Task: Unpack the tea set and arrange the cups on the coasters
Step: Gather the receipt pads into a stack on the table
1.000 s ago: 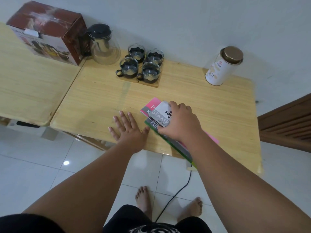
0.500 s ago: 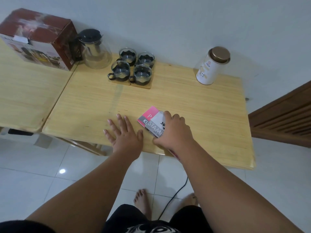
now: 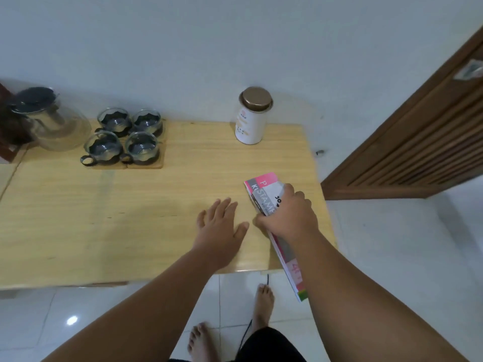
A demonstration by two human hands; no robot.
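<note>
Now the left hand (image 3: 222, 226) lies palm down on the wooden desk (image 3: 104, 218), fingers straight and slightly fanned, holding nothing. Just beside it, the right hand (image 3: 290, 215) has its grip curled round a pink and grey stack of booklets (image 3: 264, 192), fingers over the top and thumb tucked at the near left edge. The stack sits by the desk's right side, and its near end juts out past the front edge, over the white tiled floor (image 3: 392, 257).

Over at the back left, the four glass cups (image 3: 142, 146) stand in a tight two-by-two cluster on the wooden coasters (image 3: 146, 165), well apart from both hands. Left of them is the glass teapot (image 3: 52, 124) with its dark lid, and a sliver of a dark brown box (image 3: 6, 134) shows at the edge of the view. A white tin (image 3: 251, 121) with a bronze lid stands upright at the back. A slatted wooden door (image 3: 418, 142) fills the right, and a black cable (image 3: 245, 335) runs between two bare feet below.
</note>
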